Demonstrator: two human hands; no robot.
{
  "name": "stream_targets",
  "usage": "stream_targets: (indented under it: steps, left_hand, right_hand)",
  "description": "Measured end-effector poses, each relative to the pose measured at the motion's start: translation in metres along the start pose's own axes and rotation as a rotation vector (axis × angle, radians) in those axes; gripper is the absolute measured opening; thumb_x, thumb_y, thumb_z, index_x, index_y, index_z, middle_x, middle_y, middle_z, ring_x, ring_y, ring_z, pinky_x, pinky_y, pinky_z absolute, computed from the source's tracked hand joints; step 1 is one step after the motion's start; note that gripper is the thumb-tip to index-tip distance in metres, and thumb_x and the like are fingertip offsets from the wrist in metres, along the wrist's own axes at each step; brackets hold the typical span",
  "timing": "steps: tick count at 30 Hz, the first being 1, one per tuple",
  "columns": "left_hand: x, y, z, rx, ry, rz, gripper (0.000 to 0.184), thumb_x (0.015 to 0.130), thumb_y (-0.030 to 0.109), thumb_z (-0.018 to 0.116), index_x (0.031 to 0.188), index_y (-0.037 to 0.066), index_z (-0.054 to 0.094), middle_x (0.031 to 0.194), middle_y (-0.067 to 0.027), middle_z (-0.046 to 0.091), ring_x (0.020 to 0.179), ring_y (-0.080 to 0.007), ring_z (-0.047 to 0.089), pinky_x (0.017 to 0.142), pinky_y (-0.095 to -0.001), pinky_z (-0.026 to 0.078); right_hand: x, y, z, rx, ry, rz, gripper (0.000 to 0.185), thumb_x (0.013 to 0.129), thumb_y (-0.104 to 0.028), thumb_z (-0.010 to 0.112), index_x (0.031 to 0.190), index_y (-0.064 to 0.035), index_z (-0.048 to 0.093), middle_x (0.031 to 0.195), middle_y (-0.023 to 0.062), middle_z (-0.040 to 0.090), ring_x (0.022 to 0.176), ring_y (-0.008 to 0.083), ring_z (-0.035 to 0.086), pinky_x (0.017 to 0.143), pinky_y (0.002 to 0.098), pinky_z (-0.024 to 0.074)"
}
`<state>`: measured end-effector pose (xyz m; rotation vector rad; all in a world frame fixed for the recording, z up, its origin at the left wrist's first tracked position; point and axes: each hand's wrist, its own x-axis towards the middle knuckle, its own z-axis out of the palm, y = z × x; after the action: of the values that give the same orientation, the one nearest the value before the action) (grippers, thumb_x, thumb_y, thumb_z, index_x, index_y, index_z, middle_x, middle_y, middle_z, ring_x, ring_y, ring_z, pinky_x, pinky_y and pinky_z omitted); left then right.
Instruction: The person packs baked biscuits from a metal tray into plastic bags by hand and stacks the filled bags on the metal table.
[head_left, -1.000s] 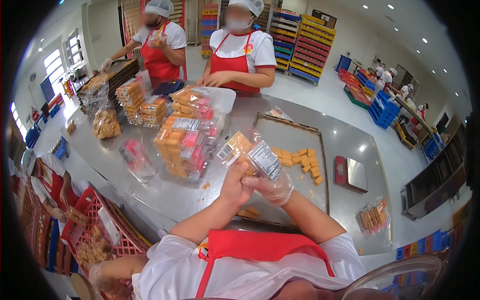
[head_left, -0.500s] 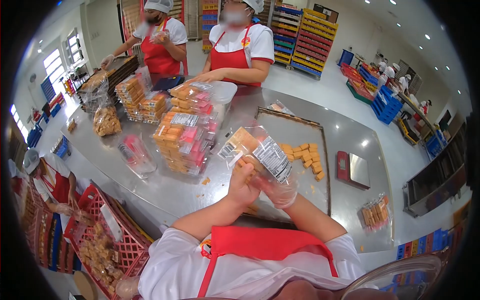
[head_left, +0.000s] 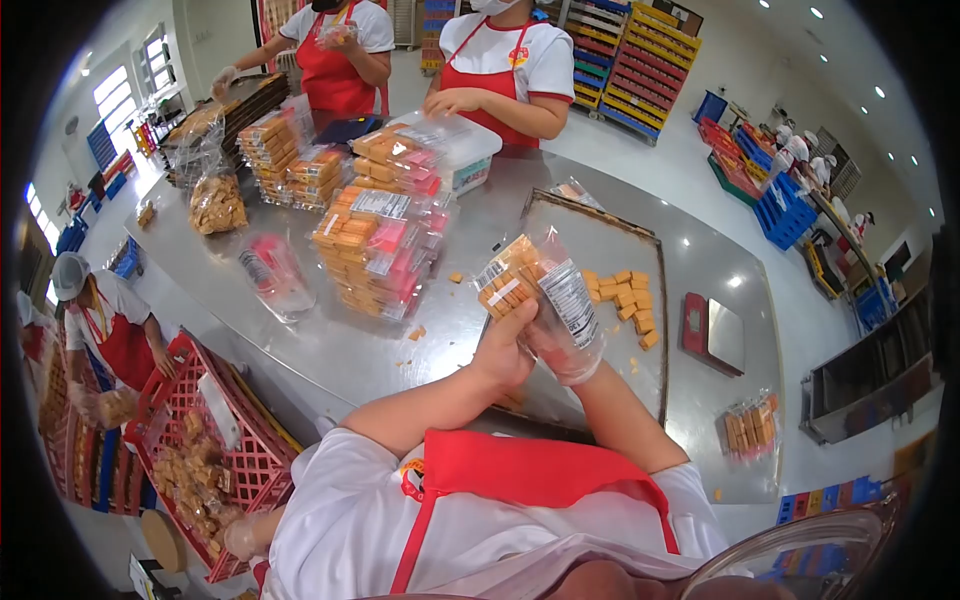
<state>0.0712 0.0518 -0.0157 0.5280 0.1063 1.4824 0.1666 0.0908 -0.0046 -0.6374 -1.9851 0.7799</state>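
Note:
Both hands grip a clear plastic pack of biscuit pieces (head_left: 510, 282), held tilted above the tray. My bare left hand (head_left: 503, 352) is closed on the pack's lower left side, thumb in front. My right hand (head_left: 568, 352), in a clear glove, is closed around the lower right side, beside a printed white label; its fingers are partly hidden by the pack. Under and behind the hands lies a metal tray (head_left: 640, 378) with a cluster of loose orange biscuit pieces (head_left: 628, 297). Stacked filled packs (head_left: 372, 255) stand left of the hands.
A red scale (head_left: 712, 335) and another filled pack (head_left: 750, 427) lie to the right. Empty-looking pink wrappers (head_left: 275, 275) and a bag of biscuits (head_left: 217, 205) are left. A white-lidded tub (head_left: 470, 165) stands near two co-workers. A red crate (head_left: 255, 455) is at lower left.
The held pack has turned, and its biscuits now show more plainly at the upper left. The whole view has shifted slightly. A co-worker at lower left has moved their hands apart.

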Motion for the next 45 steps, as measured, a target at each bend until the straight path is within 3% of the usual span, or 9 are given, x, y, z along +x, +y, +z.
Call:
stream_targets:
  steps: [8, 14, 17, 22, 26, 32, 38, 41, 45]
  left_hand:
    - [-0.005, 0.009, -0.027, 0.127, -0.176, -0.314, 0.039, 0.082, 0.021, 0.054, 0.116, 0.006, 0.044, 0.111, -0.0055, 0.052, 0.104, -0.0175, 0.047, 0.092, -0.0334, 0.034]
    - [-0.002, 0.044, -0.042, 0.435, -0.075, -0.446, 0.031, 0.082, 0.014, 0.055, 0.109, 0.001, 0.048, 0.101, -0.0086, 0.057, 0.092, -0.0142, 0.055, 0.079, -0.0265, 0.044]
    - [-0.006, 0.046, -0.032, 0.534, -0.09, -0.429, 0.031, 0.079, 0.014, 0.059, 0.106, 0.0, 0.051, 0.097, -0.0073, 0.059, 0.087, -0.0137, 0.056, 0.078, -0.0271, 0.044]
    - [-0.006, 0.048, -0.037, 0.65, -0.065, -0.44, 0.035, 0.075, 0.018, 0.065, 0.103, 0.001, 0.052, 0.089, -0.0063, 0.06, 0.08, -0.0125, 0.056, 0.072, -0.0271, 0.045]
    - [-0.002, 0.046, -0.029, 0.787, 0.005, -0.267, 0.039, 0.074, 0.021, 0.066, 0.104, 0.001, 0.051, 0.084, -0.0051, 0.06, 0.077, -0.0127, 0.055, 0.071, -0.028, 0.046]
    - [-0.006, 0.039, -0.039, 0.638, -0.078, -0.361, 0.046, 0.079, 0.026, 0.06, 0.113, 0.001, 0.043, 0.098, -0.0069, 0.055, 0.085, -0.0141, 0.053, 0.076, -0.0285, 0.043]
    - [-0.011, 0.03, -0.047, 0.743, -0.017, -0.236, 0.049, 0.082, 0.029, 0.056, 0.119, 0.003, 0.037, 0.098, -0.0042, 0.052, 0.092, -0.0133, 0.049, 0.084, -0.0287, 0.039]
    - [-0.02, 0.022, -0.057, 0.782, 0.106, -0.186, 0.042, 0.082, 0.027, 0.056, 0.114, 0.004, 0.042, 0.096, -0.0036, 0.053, 0.09, -0.0128, 0.05, 0.08, -0.0285, 0.041]
    - [-0.023, 0.038, -0.069, 0.776, 0.045, -0.312, 0.034, 0.081, 0.024, 0.056, 0.108, 0.005, 0.045, 0.092, -0.0031, 0.053, 0.085, -0.0124, 0.052, 0.073, -0.0258, 0.044]
  right_hand:
    - [-0.007, -0.019, -0.006, 0.705, 0.074, 0.262, 0.065, 0.068, -0.014, 0.068, 0.123, -0.0068, 0.035, 0.12, 0.0095, 0.039, 0.109, 0.0218, 0.04, 0.092, 0.0338, 0.0342]
    - [-0.006, -0.009, -0.033, 0.003, -0.256, 0.044, 0.061, 0.067, -0.016, 0.071, 0.12, -0.0084, 0.041, 0.123, 0.0078, 0.04, 0.114, 0.0189, 0.038, 0.091, 0.0319, 0.0367]
    - [-0.009, -0.018, -0.041, 0.764, -0.348, 0.674, 0.054, 0.074, -0.017, 0.065, 0.121, -0.008, 0.041, 0.12, 0.0076, 0.043, 0.11, 0.0171, 0.041, 0.09, 0.0307, 0.0374]
    - [0.011, -0.066, -0.043, 0.433, -0.407, 0.627, 0.047, 0.08, -0.021, 0.059, 0.122, -0.0087, 0.041, 0.112, 0.0064, 0.05, 0.1, 0.0142, 0.047, 0.088, 0.0277, 0.0383]
    - [-0.01, -0.02, -0.032, 0.119, -0.27, 0.25, 0.045, 0.081, -0.022, 0.058, 0.121, -0.0078, 0.042, 0.106, 0.0054, 0.053, 0.093, 0.0121, 0.049, 0.084, 0.0265, 0.0402]
    - [0.005, -0.038, -0.04, 0.495, -0.384, 0.693, 0.042, 0.082, -0.021, 0.056, 0.12, -0.007, 0.044, 0.105, 0.0052, 0.053, 0.092, 0.0128, 0.049, 0.082, 0.0273, 0.0411]
    - [0.011, -0.06, -0.048, -0.174, -0.558, 0.42, 0.037, 0.084, -0.024, 0.053, 0.117, -0.008, 0.045, 0.1, 0.0044, 0.054, 0.087, 0.0112, 0.049, 0.078, 0.026, 0.0429]
    - [-0.001, -0.056, -0.044, 0.146, -0.502, 0.522, 0.034, 0.086, -0.027, 0.048, 0.115, -0.0091, 0.046, 0.102, 0.0069, 0.055, 0.089, 0.0147, 0.051, 0.08, 0.0271, 0.0421]
    - [-0.012, -0.026, -0.021, -0.042, -0.537, 0.203, 0.032, 0.087, -0.027, 0.045, 0.114, -0.0096, 0.047, 0.104, 0.0084, 0.055, 0.091, 0.022, 0.053, 0.082, 0.0315, 0.0415]
